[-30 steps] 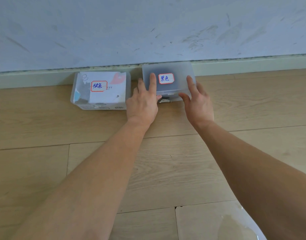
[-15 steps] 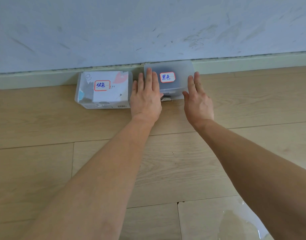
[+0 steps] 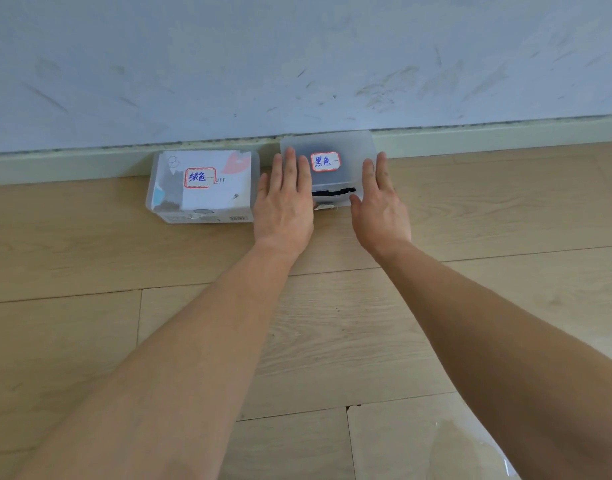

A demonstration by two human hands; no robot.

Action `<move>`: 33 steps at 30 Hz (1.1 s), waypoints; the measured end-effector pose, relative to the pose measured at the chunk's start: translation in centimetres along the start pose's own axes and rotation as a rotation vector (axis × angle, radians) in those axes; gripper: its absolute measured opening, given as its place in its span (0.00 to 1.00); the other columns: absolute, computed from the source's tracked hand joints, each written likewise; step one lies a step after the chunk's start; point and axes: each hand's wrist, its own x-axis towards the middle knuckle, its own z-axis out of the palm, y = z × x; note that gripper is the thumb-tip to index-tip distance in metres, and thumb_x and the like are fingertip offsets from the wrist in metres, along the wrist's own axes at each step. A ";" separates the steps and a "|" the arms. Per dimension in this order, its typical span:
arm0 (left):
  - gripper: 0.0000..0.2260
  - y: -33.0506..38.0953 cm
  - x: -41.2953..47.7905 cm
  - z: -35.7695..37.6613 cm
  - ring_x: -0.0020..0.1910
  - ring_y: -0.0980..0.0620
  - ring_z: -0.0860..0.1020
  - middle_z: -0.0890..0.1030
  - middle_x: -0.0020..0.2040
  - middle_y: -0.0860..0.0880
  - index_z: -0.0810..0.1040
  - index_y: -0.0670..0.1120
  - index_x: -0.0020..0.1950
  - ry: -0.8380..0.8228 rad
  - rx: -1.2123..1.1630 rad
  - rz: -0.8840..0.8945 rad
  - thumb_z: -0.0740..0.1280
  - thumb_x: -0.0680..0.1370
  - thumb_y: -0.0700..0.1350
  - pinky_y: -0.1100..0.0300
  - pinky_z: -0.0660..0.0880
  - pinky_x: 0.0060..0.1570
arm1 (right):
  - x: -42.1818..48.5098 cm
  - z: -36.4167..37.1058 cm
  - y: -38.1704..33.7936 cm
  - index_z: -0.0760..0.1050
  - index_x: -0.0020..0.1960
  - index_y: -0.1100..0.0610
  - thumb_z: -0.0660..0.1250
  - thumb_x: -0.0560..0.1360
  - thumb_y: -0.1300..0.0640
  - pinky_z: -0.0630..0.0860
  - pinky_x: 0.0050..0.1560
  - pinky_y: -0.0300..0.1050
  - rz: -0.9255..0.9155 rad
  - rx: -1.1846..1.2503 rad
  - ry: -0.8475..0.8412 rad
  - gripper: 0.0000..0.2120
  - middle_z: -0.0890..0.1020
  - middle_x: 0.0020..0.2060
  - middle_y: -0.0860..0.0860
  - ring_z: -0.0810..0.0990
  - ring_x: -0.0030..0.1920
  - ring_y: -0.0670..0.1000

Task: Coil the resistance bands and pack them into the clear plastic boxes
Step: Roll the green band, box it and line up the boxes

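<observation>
Both hands lie flat, fingers straight, on the closed clear box [image 3: 346,145] with the black-lettered label: the left hand [image 3: 283,209] rests on the lid's left part and the right hand [image 3: 380,206] lies at its right edge. A black band [image 3: 334,192] shows inside. A second closed box [image 3: 211,202] sits just left, both on the floor [image 3: 332,323] against the baseboard [image 3: 488,136].

On my feed, the right box [image 3: 353,147] is frosted, translucent plastic with a smooth matt lid; the left box [image 3: 153,197] looks the same. Their labels [image 3: 325,161] are paper. The floor [image 3: 332,341] is pale matt wood, and the wall [image 3: 297,57] is scuffed matt paint.
</observation>
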 end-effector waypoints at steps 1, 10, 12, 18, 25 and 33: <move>0.31 0.0 0.0 -0.1 0.82 0.42 0.48 0.48 0.83 0.42 0.48 0.42 0.82 0.000 -0.010 0.007 0.59 0.85 0.50 0.45 0.53 0.79 | 0.0 -0.1 0.1 0.51 0.82 0.56 0.59 0.84 0.55 0.73 0.63 0.56 -0.009 0.004 -0.002 0.29 0.46 0.83 0.53 0.71 0.70 0.62; 0.55 -1.6 3.4 -3.2 0.80 0.41 0.54 0.42 0.83 0.47 0.47 0.51 0.83 -0.206 -0.308 -0.006 0.79 0.67 0.60 0.46 0.64 0.74 | 1.2 0.1 0.9 0.64 0.74 0.50 0.81 0.66 0.54 0.77 0.61 0.47 0.324 0.715 -0.052 0.42 0.79 0.58 0.42 0.80 0.59 0.47; 0.55 -1.8 4.4 -4.1 0.78 0.40 0.60 0.45 0.82 0.46 0.51 0.51 0.82 -0.263 -0.333 0.005 0.81 0.65 0.60 0.47 0.66 0.73 | 1.3 0.4 1.2 0.73 0.66 0.49 0.80 0.65 0.55 0.80 0.52 0.42 0.347 0.809 -0.098 0.31 0.82 0.50 0.40 0.83 0.52 0.43; 0.40 -3.4 4.4 -5.6 0.79 0.48 0.62 0.60 0.81 0.48 0.66 0.52 0.79 -0.286 -0.532 0.009 0.75 0.71 0.62 0.55 0.60 0.73 | 0.0 0.4 1.4 0.76 0.62 0.54 0.66 0.74 0.54 0.71 0.38 0.36 0.359 0.906 -0.020 0.17 0.80 0.41 0.41 0.78 0.37 0.39; 0.21 -3.8 2.7 -7.2 0.42 0.50 0.84 0.86 0.42 0.50 0.82 0.42 0.48 0.077 -0.736 -0.131 0.58 0.85 0.55 0.52 0.79 0.47 | -2.3 -0.1 1.6 0.70 0.66 0.53 0.68 0.73 0.53 0.73 0.45 0.42 0.346 0.695 -0.061 0.21 0.78 0.55 0.47 0.79 0.52 0.48; 0.13 -3.9 0.9 -7.3 0.48 0.47 0.86 0.81 0.57 0.43 0.78 0.38 0.63 0.101 -1.673 -0.616 0.64 0.80 0.31 0.60 0.82 0.49 | -4.5 -0.4 1.1 0.64 0.66 0.62 0.69 0.73 0.59 0.71 0.59 0.52 0.252 0.433 -0.047 0.24 0.69 0.60 0.52 0.71 0.59 0.55</move>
